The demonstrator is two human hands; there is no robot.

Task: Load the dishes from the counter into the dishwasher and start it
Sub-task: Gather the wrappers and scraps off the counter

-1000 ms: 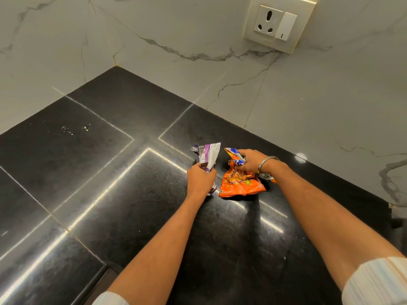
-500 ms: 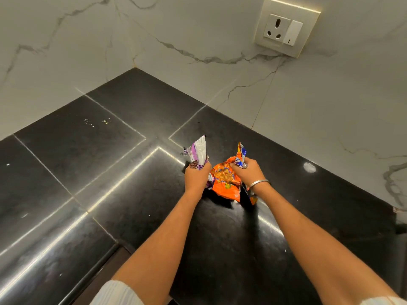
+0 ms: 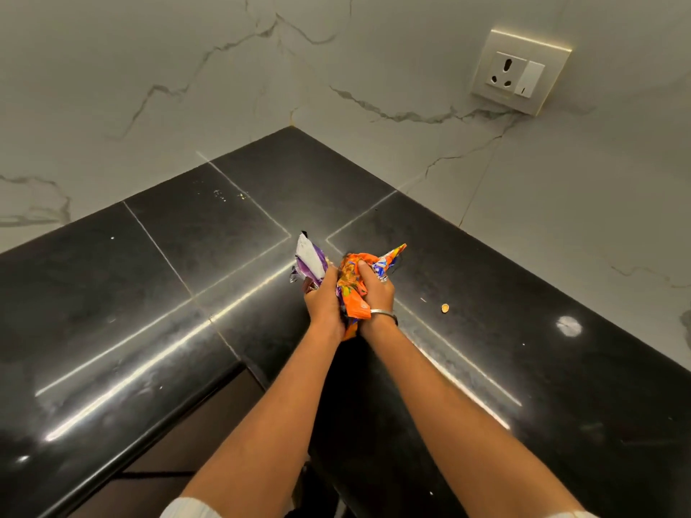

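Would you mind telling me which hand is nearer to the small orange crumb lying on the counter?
Right. The right hand, gripping the orange wrapper, sits just left of the crumb; the left hand, holding the purple wrapper, lies beyond it, farther left.

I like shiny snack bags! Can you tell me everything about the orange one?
The crumpled orange foil snack packet looks glossy and thin, printed orange with blue and yellow patches. It is scrunched up, one twisted end poking up to the right. The right hand grips it above the black stone counter, and the left hand presses against its other side.
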